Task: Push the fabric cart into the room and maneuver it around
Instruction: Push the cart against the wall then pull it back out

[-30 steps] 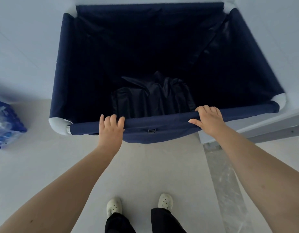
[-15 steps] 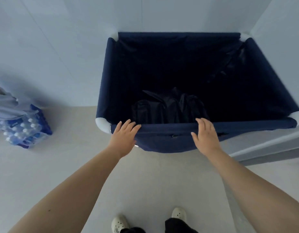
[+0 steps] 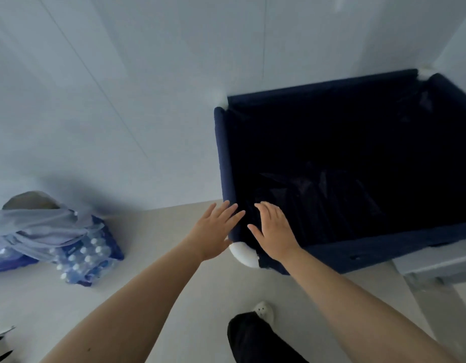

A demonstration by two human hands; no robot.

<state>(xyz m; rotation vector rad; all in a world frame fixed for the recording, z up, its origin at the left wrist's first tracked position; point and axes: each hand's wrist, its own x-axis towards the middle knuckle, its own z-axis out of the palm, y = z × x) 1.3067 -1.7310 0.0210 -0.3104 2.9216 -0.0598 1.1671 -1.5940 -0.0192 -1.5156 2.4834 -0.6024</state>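
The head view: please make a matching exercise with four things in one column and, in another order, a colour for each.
Things:
1. cart
2. cart corner
3. cloth
4. trouser leg

Colours:
a. white
b. black
c. navy blue
d. pale grey-blue

Pairs: 1-c, 2-a, 3-d, 4-b

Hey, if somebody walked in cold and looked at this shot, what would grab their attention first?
Most likely the big navy fabric cart filling the right side, pushed against the pale wall, with dark crumpled black material inside. Next, the two bare hands at its near-left white plastic corner: the left hand and right hand, fingers spread and open. On the floor at far left sits a shrink-wrapped pack of water bottles under grey cloth.
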